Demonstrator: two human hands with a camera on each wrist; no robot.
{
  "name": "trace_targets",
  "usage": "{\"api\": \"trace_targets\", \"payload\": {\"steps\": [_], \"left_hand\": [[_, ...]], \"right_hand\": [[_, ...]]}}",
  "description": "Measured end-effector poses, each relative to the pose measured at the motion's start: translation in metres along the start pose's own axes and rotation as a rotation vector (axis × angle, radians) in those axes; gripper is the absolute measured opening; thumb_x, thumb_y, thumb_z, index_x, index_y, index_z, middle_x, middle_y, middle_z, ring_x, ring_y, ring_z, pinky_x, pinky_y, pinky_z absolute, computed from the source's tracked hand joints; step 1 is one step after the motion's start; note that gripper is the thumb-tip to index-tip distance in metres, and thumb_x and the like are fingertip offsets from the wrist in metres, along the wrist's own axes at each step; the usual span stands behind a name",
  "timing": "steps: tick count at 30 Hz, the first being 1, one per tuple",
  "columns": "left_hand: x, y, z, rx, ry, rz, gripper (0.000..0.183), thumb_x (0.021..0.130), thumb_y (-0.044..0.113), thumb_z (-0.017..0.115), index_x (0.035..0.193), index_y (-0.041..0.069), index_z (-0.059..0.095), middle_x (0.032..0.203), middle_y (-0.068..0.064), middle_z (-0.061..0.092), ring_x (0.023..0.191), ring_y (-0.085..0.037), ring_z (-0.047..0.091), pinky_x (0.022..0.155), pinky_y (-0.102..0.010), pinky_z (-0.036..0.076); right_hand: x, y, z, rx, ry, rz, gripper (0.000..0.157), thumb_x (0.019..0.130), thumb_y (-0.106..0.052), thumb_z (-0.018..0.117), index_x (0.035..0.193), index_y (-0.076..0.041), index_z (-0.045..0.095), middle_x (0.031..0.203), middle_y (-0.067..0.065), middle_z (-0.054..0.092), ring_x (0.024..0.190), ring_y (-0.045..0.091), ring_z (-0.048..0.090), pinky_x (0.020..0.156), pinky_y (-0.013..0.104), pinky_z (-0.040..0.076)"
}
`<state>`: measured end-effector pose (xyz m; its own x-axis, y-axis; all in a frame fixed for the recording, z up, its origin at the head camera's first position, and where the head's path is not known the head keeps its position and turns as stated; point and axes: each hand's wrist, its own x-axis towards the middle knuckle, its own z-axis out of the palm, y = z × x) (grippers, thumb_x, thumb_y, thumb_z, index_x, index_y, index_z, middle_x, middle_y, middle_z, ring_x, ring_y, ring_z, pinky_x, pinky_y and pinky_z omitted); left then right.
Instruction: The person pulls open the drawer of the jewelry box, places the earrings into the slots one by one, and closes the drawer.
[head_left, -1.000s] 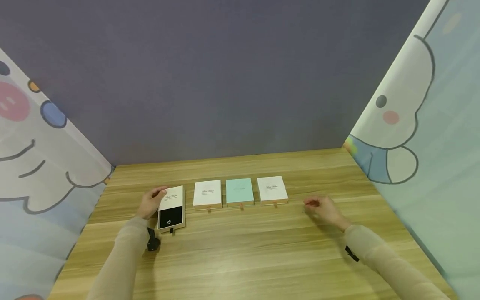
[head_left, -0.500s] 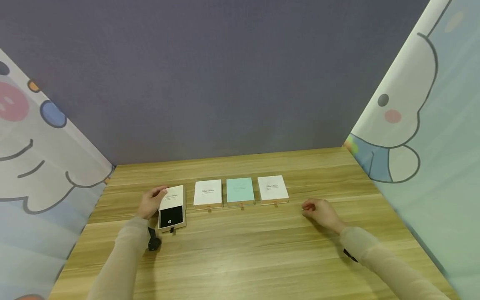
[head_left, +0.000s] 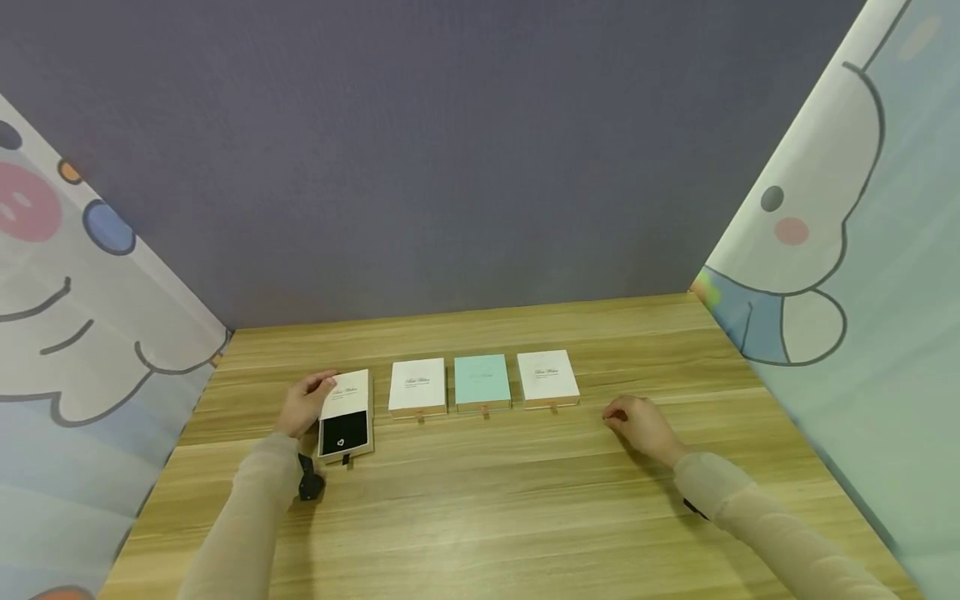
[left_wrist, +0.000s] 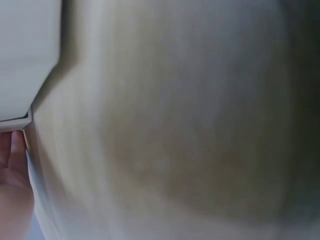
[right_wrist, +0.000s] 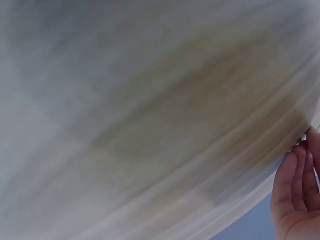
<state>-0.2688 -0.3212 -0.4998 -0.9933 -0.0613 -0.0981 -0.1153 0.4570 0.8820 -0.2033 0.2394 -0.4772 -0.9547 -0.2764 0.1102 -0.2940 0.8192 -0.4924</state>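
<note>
At the left of the row lies a cream gift box (head_left: 347,395) with printed lettering, its drawer slid out toward me. The black pad (head_left: 335,435) in that drawer bears a small silver heart-shaped piece of jewelry (head_left: 341,442). My left hand (head_left: 302,406) grips the sleeve of this box from its left side; the left wrist view has the fingers at the box's edge. Over the table to the right of the row, my right hand (head_left: 640,425) pinches a tiny item (right_wrist: 303,139) between thumb and fingertips. Its kind is too small to tell.
Two white gift boxes (head_left: 417,387) (head_left: 547,377) and a mint green gift box (head_left: 482,381) lie in a row, drawers pushed in, ribbon tabs toward me. The wooden table (head_left: 480,500) meets a dark grey wall panel (head_left: 465,167) behind; cartoon-print cloths flank both sides.
My right hand has shifted slightly left and turned a little, its fingertips drawn closer together. My left hand and the boxes stay in place.
</note>
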Motion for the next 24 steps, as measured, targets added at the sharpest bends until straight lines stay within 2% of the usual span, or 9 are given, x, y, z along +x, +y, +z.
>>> {"api": "trace_targets", "payload": {"steps": [9,16,20,24], "left_hand": [[0.000,0.000,-0.001,0.028,-0.007,-0.001,0.057,0.094,0.045,0.044,0.132,0.003,0.048,0.116,-0.019,0.053,0.079,-0.003,0.052,0.067,-0.018,0.048],[0.000,0.000,-0.001,0.035,-0.008,0.003,0.055,0.094,0.044,0.044,0.131,0.004,0.049,0.117,-0.017,0.053,0.082,-0.003,0.051,0.069,-0.017,0.047],[0.001,0.000,0.000,0.028,-0.009,0.004,0.054,0.094,0.043,0.045,0.131,0.003,0.049,0.114,-0.014,0.054,0.081,-0.002,0.051,0.068,-0.017,0.047],[0.001,0.001,0.000,0.001,-0.004,-0.006,0.054,0.094,0.041,0.046,0.130,0.001,0.049,0.108,-0.011,0.055,0.077,-0.001,0.052,0.065,-0.017,0.048]], "right_hand": [[0.003,0.001,0.000,0.043,0.021,0.035,0.003,0.083,-0.005,0.065,0.085,-0.003,0.066,0.078,0.004,0.067,0.070,0.013,0.061,0.060,0.025,0.051],[0.004,-0.001,-0.001,0.099,0.050,0.071,0.007,0.083,-0.005,0.065,0.089,-0.001,0.066,0.081,0.007,0.067,0.073,0.019,0.063,0.064,0.031,0.055],[0.004,-0.010,-0.005,0.142,0.080,0.074,0.011,0.084,-0.004,0.063,0.094,0.002,0.066,0.084,0.010,0.067,0.077,0.022,0.064,0.069,0.034,0.055],[0.004,-0.029,-0.012,0.201,0.109,0.073,0.012,0.086,-0.005,0.062,0.094,0.002,0.067,0.086,0.011,0.068,0.078,0.023,0.064,0.072,0.036,0.055]]}}
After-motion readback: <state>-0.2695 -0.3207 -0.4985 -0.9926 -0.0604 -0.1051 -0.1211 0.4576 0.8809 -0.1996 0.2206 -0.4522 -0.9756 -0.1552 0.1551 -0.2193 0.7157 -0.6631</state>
